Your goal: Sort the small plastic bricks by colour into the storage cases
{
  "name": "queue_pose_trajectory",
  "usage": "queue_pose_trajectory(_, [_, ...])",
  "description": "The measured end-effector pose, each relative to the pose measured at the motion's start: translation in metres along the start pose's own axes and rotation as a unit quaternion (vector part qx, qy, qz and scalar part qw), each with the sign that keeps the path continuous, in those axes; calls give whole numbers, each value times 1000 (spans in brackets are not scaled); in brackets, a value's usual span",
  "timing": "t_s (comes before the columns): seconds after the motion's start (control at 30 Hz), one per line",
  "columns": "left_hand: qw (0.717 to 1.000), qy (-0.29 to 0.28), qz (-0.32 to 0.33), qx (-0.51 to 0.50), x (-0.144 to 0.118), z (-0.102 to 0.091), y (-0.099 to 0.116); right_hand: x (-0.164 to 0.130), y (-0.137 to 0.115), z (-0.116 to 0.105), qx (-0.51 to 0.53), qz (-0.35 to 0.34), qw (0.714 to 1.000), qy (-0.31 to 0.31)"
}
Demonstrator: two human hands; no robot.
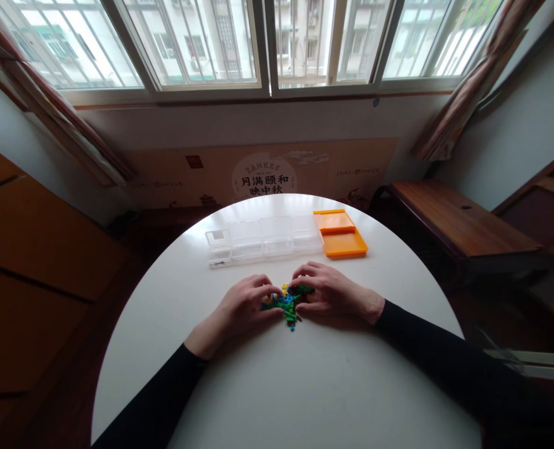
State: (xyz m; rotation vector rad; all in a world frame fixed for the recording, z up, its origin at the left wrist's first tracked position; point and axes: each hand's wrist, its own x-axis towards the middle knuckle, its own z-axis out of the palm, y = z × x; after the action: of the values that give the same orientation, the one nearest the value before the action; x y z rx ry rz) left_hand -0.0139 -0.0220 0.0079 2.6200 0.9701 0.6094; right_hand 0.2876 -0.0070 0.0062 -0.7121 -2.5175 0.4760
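A small heap of building bricks (289, 305), mostly green and blue with some yellow, lies on the white round table (277, 386). My left hand (249, 298) curves around the heap's left side, thumb and fingers apart at its edge. From the other side, my right hand (326, 290) cups the heap, its thumb low and its fingers arched over a few green and darker pieces. Both hands touch or nearly touch the bricks, and parts of the heap are hidden beneath the fingers. One tiny blue piece sits at the near tip of the pile.
Beyond my hands lie clear plastic compartment boxes (253, 248) in a row, with an orange open-lidded box (345, 242) at their right end. A wooden bench (464, 215) stands to the right of the table. Windows and a long printed carton (314, 165) are behind it.
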Motion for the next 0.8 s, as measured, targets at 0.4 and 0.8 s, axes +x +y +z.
queue_pose_trajectory(0.4, [997, 40, -8, -64, 6, 6, 4, -3, -1, 4, 71, 12, 996, 59])
queue_pose_trajectory(0.8, [996, 45, 33, -66, 25, 13, -11, -4, 8, 9, 92, 21, 990, 101])
